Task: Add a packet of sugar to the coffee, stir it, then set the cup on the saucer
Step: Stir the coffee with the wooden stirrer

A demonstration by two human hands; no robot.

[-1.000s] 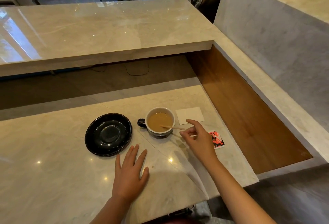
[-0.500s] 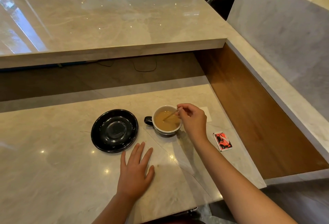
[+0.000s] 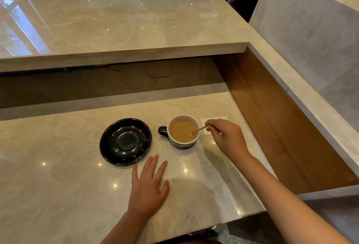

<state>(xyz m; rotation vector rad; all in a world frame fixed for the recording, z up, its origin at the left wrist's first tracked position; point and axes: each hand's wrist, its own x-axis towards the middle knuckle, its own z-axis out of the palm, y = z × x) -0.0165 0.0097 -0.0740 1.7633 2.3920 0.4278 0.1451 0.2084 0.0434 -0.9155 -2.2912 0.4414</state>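
1. The marble counter (image 3: 68, 195) carries everything, with my own spot at six o'clock.
2. My left hand (image 3: 148, 187) lies flat on it at about six o'clock from the cup, fingers spread and holding nothing.
3. The black saucer (image 3: 108, 146) sits bare at nine o'clock from the cup, just beside it and not touching.
4. My right hand (image 3: 227, 137) hangs at three o'clock from the cup, thumb and forefinger pinched shut on the stirrer's upper end.
5. The cup (image 3: 183, 132) stands on the counter, its handle pointing to nine o'clock, and holds pale brown coffee.
6. A white napkin (image 3: 206, 131) peeks out at two o'clock from the cup, mostly under my right hand.
7. The wooden stirrer (image 3: 198, 130) slants down into the coffee near the rim at three o'clock.
8. No sugar packet shows, so I judge the sugar is in and the stirring is under way; lifting the cup onto the saucer remains.
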